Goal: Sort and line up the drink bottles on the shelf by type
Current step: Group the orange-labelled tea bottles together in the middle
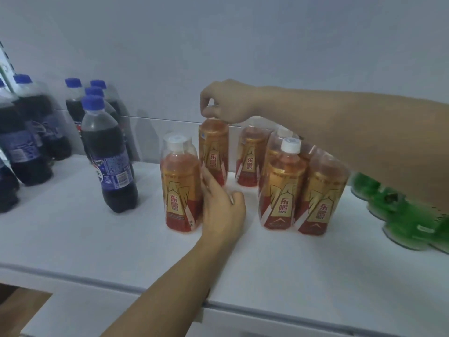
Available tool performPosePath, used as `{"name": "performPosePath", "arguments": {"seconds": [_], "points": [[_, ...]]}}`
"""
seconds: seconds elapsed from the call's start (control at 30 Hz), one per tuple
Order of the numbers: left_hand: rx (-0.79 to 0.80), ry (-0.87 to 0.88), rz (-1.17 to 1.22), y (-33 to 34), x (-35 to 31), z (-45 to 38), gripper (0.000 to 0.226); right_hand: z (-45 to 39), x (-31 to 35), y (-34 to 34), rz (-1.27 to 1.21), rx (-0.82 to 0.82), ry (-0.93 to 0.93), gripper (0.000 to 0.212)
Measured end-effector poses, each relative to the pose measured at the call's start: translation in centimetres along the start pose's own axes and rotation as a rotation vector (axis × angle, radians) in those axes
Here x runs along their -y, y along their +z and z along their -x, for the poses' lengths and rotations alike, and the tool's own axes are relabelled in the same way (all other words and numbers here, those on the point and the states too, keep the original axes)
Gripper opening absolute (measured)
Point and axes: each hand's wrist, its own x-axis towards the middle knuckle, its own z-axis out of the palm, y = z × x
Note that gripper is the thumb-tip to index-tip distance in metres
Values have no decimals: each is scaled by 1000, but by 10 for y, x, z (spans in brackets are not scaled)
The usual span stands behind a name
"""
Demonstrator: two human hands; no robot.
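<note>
Several gold-and-red energy drink bottles stand mid-shelf. My right hand (228, 103) reaches in from the right and pinches the cap of the back gold bottle (213, 152), which stands upright. My left hand (221, 203) lies with its fingers flat against the right side of the front-left gold bottle (181, 188), thumb off it. To the right, a tight cluster of gold bottles (284, 186) stands under my right forearm. Dark cola bottles with blue caps (107, 152) stand in a loose group at the left. Green bottles (398, 215) sit at the far right, partly hidden by my arm.
The white shelf (73, 234) has its front edge running across the lower view, with a grey wall close behind the bottles. More cola bottles (21, 142) crowd the far left edge. A bare strip of shelf lies in front of the bottles.
</note>
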Motion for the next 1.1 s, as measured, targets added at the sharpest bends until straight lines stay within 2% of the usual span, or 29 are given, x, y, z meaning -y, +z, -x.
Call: {"name": "performPosePath", "arguments": {"seconds": [0.2,0.43,0.7,0.83,0.97,1.03,1.1], "points": [[29,20,22,0,1,1,89,41,-3,-16,-57,62,38,11],[160,122,-90,3,1,3,70,63,-29,-6,-67,74,112,9],[210,180,-116,4,5,-3,57,71,-42,9,-25,-7,87,7],[274,162,-124,-4,0,1,55,80,-31,5,37,-54,69,16],[345,161,-344,-29,3,22,52,89,7,-11,-58,-183,-57,28],[351,146,-380,-53,13,42,47,91,34,-15,-177,-164,-106,33],[312,117,-362,-84,24,55,29,89,56,-11,-210,-79,-151,41]]}}
